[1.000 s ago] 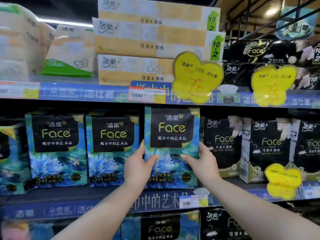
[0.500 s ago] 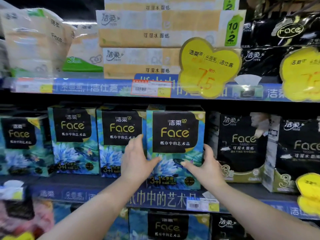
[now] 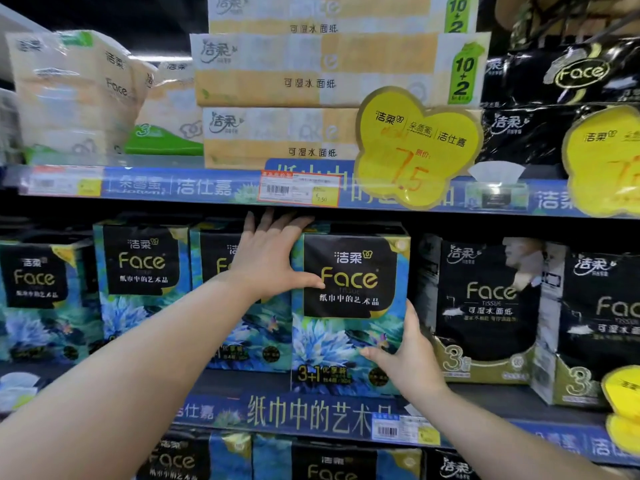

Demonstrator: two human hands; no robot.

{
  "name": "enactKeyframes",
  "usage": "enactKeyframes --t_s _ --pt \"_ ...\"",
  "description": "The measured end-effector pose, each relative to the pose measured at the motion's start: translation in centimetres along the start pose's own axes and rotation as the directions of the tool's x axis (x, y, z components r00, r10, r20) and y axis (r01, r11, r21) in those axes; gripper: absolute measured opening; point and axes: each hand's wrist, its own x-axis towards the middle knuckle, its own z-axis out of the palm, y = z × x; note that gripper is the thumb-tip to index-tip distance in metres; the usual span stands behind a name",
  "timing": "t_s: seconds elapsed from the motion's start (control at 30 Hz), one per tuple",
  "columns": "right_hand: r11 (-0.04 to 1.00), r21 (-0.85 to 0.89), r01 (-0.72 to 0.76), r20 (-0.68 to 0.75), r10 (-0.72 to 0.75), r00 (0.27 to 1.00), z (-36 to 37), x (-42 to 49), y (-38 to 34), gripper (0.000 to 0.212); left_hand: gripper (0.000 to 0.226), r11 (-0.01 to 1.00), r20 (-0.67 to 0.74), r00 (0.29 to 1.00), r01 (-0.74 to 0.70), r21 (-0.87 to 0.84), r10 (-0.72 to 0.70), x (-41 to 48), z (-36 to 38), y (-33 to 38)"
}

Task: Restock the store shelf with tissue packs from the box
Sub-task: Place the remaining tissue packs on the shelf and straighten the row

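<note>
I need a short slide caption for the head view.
The left hand and right hand hold a blue Face tissue pack on the middle shelf.

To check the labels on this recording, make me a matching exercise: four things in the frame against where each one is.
1 left hand
2 right hand
3 central yellow tag
4 black pack

A at the blue pack's lower right corner
B on the upper shelf edge
C at the blue pack's top left corner
D just right of the blue pack

Pairs: 1-C, 2-A, 3-B, 4-D
</note>
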Motion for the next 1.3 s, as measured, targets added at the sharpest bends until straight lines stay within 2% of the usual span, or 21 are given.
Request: enactKeyframes --t_s 0.27,0.57,1.0,1.3 --pt "1.0 -0.017 -0.009 -0.037 0.008 0.999 0.9 1.7 0.9 0.102 0.117 0.999 0.048 0.998 0.038 -0.031 -0.037 0.1 0.9 -0.4" --pt "0.999 -0.031 -0.011 -0.053 0.009 0.999 2.1 3.4 1.6 0.1 0.096 0.993 -0.026 0.999 -0.018 0.121 0.021 0.5 1.7 -1.1" --pt "0.999 -0.024 -0.042 -0.031 0.041 0.999 2.2 3.8 1.9 0.101 0.098 0.989 0.011 0.999 -0.035 0.142 0.034 0.2 1.9 -0.9" --pt "0.989 -0.1 -0.107 0.017 0.109 0.994 0.9 4.3 0.5 0.105 0.095 0.98 0.024 0.997 0.068 0.186 -0.073 -0.3 2.1 -0.2"
